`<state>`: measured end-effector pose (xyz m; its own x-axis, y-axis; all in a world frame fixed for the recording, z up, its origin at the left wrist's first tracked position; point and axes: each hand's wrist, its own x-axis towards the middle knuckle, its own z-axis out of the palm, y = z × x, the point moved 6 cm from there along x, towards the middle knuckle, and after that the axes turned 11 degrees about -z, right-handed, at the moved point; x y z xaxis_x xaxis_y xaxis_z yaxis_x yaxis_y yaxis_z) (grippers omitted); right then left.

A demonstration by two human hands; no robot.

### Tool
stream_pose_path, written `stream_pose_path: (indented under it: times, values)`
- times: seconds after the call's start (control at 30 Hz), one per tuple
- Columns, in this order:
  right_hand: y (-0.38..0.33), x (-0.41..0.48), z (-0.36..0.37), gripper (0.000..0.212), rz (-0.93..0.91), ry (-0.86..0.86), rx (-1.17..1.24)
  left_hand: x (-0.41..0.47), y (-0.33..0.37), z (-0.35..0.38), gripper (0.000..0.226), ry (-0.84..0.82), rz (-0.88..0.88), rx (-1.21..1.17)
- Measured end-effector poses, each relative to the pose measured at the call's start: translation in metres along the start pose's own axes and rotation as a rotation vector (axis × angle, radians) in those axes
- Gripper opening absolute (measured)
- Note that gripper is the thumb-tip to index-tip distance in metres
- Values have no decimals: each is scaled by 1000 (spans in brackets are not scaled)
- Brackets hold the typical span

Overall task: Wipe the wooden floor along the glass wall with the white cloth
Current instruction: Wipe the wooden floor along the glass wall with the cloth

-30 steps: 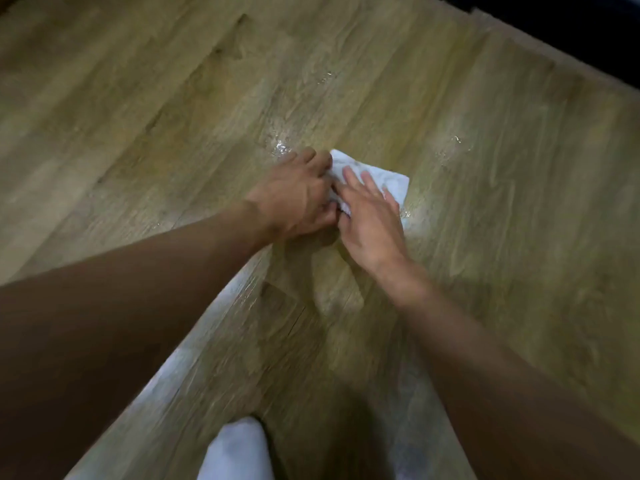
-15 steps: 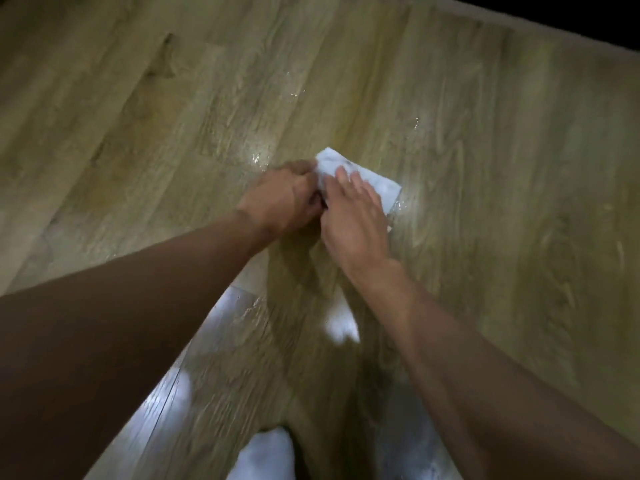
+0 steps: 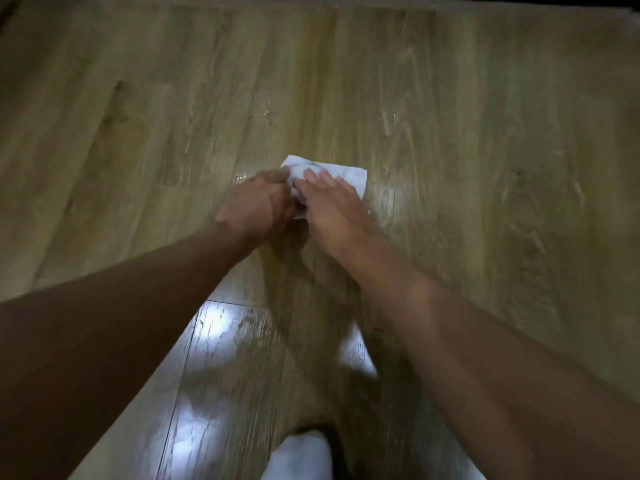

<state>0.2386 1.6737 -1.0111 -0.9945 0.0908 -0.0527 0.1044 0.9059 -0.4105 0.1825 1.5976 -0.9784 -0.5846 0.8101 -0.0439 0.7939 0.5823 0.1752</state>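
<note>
The white cloth (image 3: 346,174) is lying on the wooden floor (image 3: 485,168), well short of its far edge and half hidden under both hands. The right hand (image 3: 334,209) is pressing it flat with straight fingers. The left hand (image 3: 256,206) is gripping its left edge with curled fingers, as half a second ago. A blurred white shape (image 3: 298,455) is being cut off below.

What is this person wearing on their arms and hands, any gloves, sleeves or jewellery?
Nothing that shows. The left hand and right hand have no gloves or visible rings, though the picture is blurred. The left forearm and right forearm are uncovered: no sleeves, watch or bracelet.
</note>
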Motion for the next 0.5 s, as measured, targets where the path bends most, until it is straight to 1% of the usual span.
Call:
stream_pose_path:
  times: [0.1, 0.17, 0.2, 0.27, 0.3, 0.33, 0.4, 0.43, 0.5]
  values:
    - [4, -57, 3, 48, -36, 52, -94, -25, 26, 4, 39, -7, 194, 47]
    - [10, -96, 7, 49, -21, 36, -109, -43, 44, 14, 39, 43, 314, 39]
    - [12, -109, 7, 49, -20, 17, -107, -49, 53, 19, 40, 20, 333, 43]
    - [18, -109, 4, 48, -33, -26, -77, -49, 59, 29, 45, -97, 258, 96]
    - [20, -100, 0, 48, -44, -42, -71, -43, 53, 29, 46, -140, 175, 135]
    - [20, -85, -4, 47, -53, -48, -74, -34, 47, 25, 44, -178, 83, 179]
    - [24, -51, -13, 47, -33, -45, -35, -9, 39, 13, 35, -197, -60, 268]
    - [25, -37, -17, 46, -8, -41, 8, 4, 39, 6, 31, -225, -110, 306]
    - [24, -29, -21, 43, 22, -10, 57, 18, 46, 0, 29, -350, -160, 332]
